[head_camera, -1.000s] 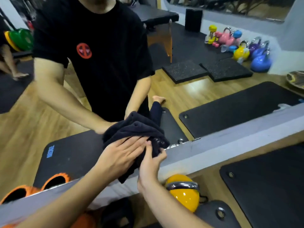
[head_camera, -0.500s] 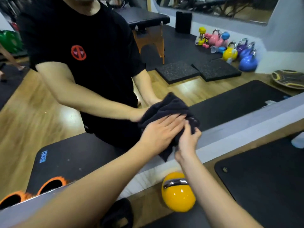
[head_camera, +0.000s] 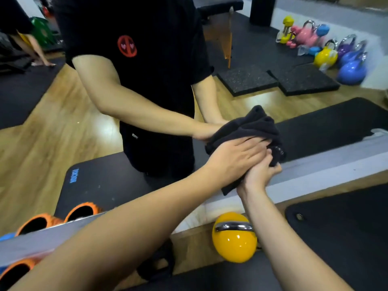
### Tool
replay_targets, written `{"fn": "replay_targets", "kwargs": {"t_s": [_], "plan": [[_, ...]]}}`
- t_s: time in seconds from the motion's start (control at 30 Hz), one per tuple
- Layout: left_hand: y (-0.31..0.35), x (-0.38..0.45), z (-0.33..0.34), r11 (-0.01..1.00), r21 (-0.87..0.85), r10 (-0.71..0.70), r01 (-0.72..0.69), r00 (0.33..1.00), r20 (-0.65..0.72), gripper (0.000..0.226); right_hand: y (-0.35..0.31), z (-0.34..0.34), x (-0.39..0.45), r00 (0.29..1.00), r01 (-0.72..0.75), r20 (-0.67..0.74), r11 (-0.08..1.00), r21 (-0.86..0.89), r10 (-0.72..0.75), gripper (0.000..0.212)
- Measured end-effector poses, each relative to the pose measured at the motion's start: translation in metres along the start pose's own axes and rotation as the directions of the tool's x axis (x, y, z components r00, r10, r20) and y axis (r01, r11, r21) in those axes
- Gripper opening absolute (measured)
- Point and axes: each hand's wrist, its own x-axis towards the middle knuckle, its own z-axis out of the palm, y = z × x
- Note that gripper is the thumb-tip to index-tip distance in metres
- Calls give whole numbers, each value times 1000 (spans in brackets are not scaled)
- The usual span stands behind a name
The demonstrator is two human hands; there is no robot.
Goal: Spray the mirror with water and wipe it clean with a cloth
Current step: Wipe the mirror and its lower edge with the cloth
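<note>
Low on the mirror (head_camera: pixel 63 127), just above its grey bottom ledge (head_camera: pixel 315 171), the left hand (head_camera: pixel 235 158) presses flat, fingers straight, on the dark cloth (head_camera: pixel 258 127). Against it, the right hand (head_camera: pixel 262 171) pinches the cloth's lower edge. Below the ledge sits a yellow kettlebell (head_camera: pixel 234 242). If the bunched cloth slips from that pinch, I'd expect smears. No spray bottle shows.
</note>
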Motion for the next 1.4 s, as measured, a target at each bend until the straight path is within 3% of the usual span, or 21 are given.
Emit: {"fn": "replay_targets", "kwargs": {"t_s": [0.1,0.27,0.4,0.47,0.57,0.63,0.83,0.93,1.03,1.17,1.3,1.4], "plan": [[-19,-64,-10,1000,0,-16,16,1000,-26,48,36,9,-47,999,-6,39,999,-44,7,36],[-46,-193,-45,999,8,-51,50,997,55,47,98,26,-165,986,-79,133,989,-127,96,45],[-66,-284,-66,993,74,-100,94,992,80,50,141,40,-242,931,-211,257,958,-194,258,52],[-74,-305,-70,992,75,-109,102,988,111,53,147,40,-259,890,-271,338,951,-148,306,59],[-76,-298,-64,992,42,-119,116,987,103,58,141,31,-249,839,-367,426,930,-19,340,61],[-70,-277,-57,992,5,-126,126,989,77,62,125,24,-227,853,-360,419,932,41,311,54],[-38,-142,-25,988,-99,-120,116,992,-32,54,38,17,-114,966,-184,205,976,119,157,42],[-26,-74,-16,992,-83,-99,94,993,-60,53,0,15,-60,982,-143,140,981,131,124,41],[-23,-34,-13,998,-46,-41,41,999,8,54,-21,11,-16,985,-149,108,980,129,136,46],[-26,-36,-4,998,61,-19,13,996,91,59,-16,5,-9,991,-108,86,988,109,99,40],[-37,-75,-14,986,164,-6,-22,986,166,63,9,17,-47,998,-30,58,999,42,28,21],[-51,-125,-22,986,165,-39,18,992,119,62,40,29,-88,999,37,32,999,-27,-36,22]]}}
